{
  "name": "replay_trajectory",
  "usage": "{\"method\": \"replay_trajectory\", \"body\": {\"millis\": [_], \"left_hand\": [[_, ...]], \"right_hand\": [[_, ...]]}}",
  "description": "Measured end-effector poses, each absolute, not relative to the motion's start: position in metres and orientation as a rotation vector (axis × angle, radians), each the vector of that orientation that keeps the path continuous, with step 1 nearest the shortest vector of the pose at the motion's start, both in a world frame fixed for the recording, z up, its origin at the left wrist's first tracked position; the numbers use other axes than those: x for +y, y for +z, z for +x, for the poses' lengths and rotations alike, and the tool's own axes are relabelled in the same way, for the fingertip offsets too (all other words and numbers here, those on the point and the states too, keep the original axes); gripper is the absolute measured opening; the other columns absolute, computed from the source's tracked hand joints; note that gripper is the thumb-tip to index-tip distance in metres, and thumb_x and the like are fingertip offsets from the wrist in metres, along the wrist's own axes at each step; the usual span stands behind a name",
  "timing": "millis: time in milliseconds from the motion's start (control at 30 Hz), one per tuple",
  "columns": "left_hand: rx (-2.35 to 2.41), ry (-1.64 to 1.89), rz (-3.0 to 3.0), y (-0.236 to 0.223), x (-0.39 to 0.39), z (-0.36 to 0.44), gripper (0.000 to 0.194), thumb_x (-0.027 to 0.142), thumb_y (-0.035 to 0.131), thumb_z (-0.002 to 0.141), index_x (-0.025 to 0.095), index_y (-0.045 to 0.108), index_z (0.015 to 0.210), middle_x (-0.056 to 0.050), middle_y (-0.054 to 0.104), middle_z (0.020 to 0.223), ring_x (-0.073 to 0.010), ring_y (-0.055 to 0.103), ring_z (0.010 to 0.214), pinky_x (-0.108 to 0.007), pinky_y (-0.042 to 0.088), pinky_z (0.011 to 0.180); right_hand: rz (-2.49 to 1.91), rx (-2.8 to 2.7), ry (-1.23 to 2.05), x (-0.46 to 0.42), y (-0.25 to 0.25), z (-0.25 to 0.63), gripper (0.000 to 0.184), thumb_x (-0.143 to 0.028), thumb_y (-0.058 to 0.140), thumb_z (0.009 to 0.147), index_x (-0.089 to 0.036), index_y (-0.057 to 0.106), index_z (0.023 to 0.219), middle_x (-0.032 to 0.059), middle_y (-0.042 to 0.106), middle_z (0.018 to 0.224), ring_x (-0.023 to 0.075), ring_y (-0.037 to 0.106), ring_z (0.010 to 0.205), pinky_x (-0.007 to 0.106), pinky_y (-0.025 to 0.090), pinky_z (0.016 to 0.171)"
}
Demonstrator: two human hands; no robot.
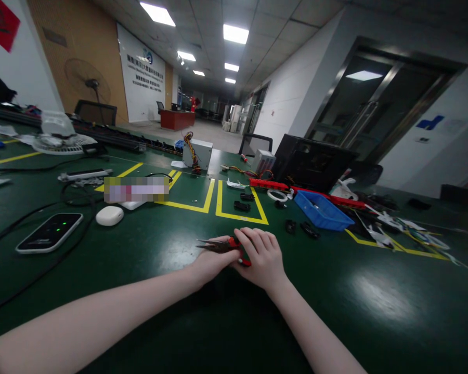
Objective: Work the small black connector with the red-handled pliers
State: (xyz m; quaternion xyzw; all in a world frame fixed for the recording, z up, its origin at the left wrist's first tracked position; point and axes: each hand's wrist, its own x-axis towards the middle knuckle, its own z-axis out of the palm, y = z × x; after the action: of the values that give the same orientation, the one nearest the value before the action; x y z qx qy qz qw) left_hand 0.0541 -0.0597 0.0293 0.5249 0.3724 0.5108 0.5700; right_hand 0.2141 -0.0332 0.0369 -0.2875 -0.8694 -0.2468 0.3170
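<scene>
Both my hands meet on the green table (148, 270) in front of me. They hold a pair of red-handled needle-nose pliers (218, 245), whose dark jaws point left. My right hand (259, 257) is wrapped round the red handles. My left hand (210, 262) is closed against the pliers from below, near the joint. Small black parts (242, 206) lie just beyond, inside a yellow-taped box.
A blue bin (322, 210) and red strips (269, 184) sit to the right, before a black computer case (312, 161). A phone (49, 232), a white earbud case (109, 215) and cables lie left. A grey power supply (197, 154) stands at the back.
</scene>
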Motion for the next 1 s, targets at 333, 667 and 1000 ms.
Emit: {"method": "replay_trajectory", "body": {"millis": [333, 667, 1000], "left_hand": [[0.766, 1.142, 1.373, 0.017, -0.054, 0.053, 0.026, 0.027, 0.07, 0.078, 0.015, 0.068, 0.101, -0.006, 0.07, 0.101, -0.022, 0.064, 0.094, -0.035, 0.05, 0.086], [1.008, 1.277, 2.249, 0.025, -0.036, 0.011, 0.024, 0.03, 0.066, 0.082, 0.017, 0.066, 0.102, -0.007, 0.062, 0.102, -0.0186, 0.058, 0.091, -0.031, 0.048, 0.079], [1.246, 0.849, 2.501, 0.016, -0.021, -0.005, 0.044, 0.038, 0.071, 0.077, 0.022, 0.06, 0.117, -0.007, 0.059, 0.111, -0.024, 0.057, 0.1, -0.038, 0.044, 0.086]], "right_hand": [[-0.74, -2.246, -0.679, -0.029, 0.04, 0.227, 0.046, -0.028, 0.057, 0.08, -0.018, 0.055, 0.125, 0.0103, 0.065, 0.098, 0.0236, 0.058, 0.086, 0.036, 0.042, 0.07], [-0.893, -2.12, -0.722, -0.025, 0.053, 0.263, 0.046, -0.027, 0.061, 0.079, -0.021, 0.051, 0.123, 0.0113, 0.062, 0.113, 0.0289, 0.055, 0.109, 0.05, 0.034, 0.1], [-0.95, -2.371, -0.439, -0.01, 0.04, 0.281, 0.041, -0.041, 0.063, 0.081, -0.019, 0.058, 0.115, 0.013, 0.061, 0.112, 0.0274, 0.058, 0.101, 0.043, 0.047, 0.084]]}}
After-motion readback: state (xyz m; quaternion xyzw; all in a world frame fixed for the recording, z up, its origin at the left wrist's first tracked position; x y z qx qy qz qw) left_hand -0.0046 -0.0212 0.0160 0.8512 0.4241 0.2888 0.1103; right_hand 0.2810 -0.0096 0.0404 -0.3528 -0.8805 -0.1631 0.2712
